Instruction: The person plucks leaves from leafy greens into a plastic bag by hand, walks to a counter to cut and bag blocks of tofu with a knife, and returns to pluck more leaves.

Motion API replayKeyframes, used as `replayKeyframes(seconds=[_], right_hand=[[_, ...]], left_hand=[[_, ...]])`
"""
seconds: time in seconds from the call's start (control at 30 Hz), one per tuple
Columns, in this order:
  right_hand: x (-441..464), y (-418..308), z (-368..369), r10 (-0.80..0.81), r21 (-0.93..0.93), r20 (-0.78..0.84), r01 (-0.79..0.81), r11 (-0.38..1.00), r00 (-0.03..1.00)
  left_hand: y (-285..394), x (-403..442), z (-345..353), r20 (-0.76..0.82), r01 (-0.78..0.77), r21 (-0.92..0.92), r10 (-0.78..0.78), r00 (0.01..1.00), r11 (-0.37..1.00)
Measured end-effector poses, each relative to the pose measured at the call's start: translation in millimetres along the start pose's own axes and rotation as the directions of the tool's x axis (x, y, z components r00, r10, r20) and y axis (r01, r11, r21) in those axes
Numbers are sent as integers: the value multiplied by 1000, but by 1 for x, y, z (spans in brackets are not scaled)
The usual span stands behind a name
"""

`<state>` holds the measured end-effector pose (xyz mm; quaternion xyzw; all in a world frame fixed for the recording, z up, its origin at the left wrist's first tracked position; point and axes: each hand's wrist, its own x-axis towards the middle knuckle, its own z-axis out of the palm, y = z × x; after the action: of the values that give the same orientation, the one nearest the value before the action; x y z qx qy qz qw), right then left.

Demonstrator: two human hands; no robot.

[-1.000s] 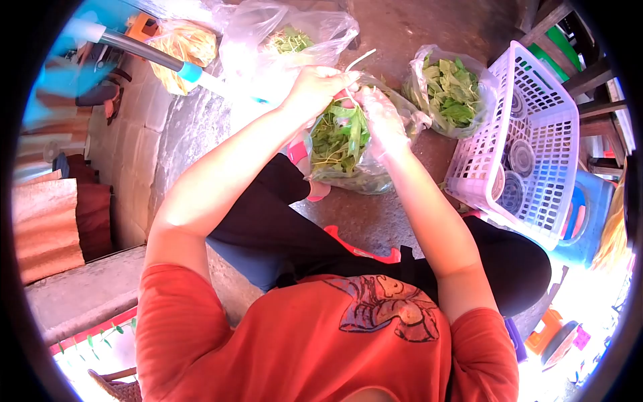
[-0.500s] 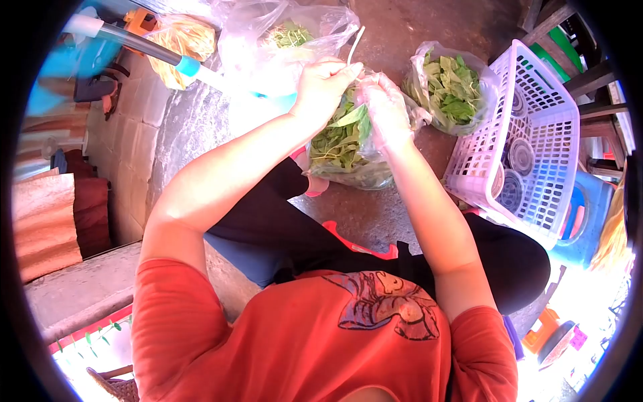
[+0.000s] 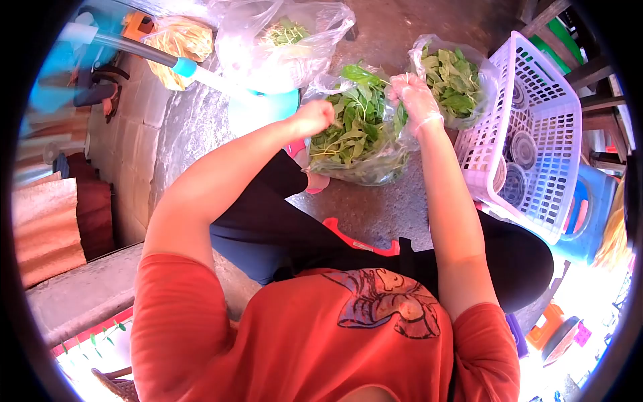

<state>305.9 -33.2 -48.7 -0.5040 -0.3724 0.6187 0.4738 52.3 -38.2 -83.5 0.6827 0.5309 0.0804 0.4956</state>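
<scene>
Beside the left edge of an open plastic bag of green leaves (image 3: 345,144) is my left hand (image 3: 313,118), bare and with its fingers curled; whether anything small is inside them is hidden. My right hand (image 3: 415,100), in a clear thin glove, is closed on a leafy sprig (image 3: 365,75) at the bag's upper right. The sprig's leaves reach left over the bag. A second bag of leaves (image 3: 455,84) stands just right of my right hand. Another clear bag with pale cut stems (image 3: 287,33) lies at the top.
A white perforated basket (image 3: 479,157) holding round lids stands at the right, with a blue container (image 3: 595,214) behind it. A pole with a blue joint (image 3: 184,67) crosses the upper left. Near it lies a bag of yellowish strips (image 3: 179,47). A red plastic object (image 3: 355,242) is near my legs.
My hands have moved apart from each other. My left hand has come down and left, away from the stem, and my right hand has shifted right with the leafy sprig.
</scene>
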Motion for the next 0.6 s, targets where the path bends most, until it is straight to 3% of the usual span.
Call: replayKeyframes(seconds=[0.03,0.1,0.13,0.23,0.33,0.43,0.47,0.5,0.6], right_hand=[[0,-1,0,5,-30,-11,-5,1000,1000],[0,-3,2,-4,-74,-20,2,997,1000],[-1,-3,2,-8,-96,-24,5,995,1000],[-1,-1,4,0,-75,-17,-1,997,1000],[-4,-3,8,28,-80,-26,-30,996,999],[-6,-10,9,-16,-333,-73,-9,943,997],[-8,-13,6,-42,-385,-19,32,922,999],[-9,-15,3,-66,-433,37,75,898,997],[-15,-22,5,-151,-452,289,274,849,945]], left_hand=[[-10,-4,8,-7,26,155,-25,1000,988],[-25,-12,20,127,151,515,-249,960,844],[-34,-23,23,116,23,631,-123,986,775],[-38,-32,27,121,115,719,-286,950,685],[-32,-33,23,122,69,672,-201,972,738],[-19,-17,10,145,37,561,-143,979,827],[-12,-8,4,159,33,514,-133,978,857],[-3,-5,-5,173,-71,404,0,985,912],[52,-7,-27,164,-34,200,1,986,979]])
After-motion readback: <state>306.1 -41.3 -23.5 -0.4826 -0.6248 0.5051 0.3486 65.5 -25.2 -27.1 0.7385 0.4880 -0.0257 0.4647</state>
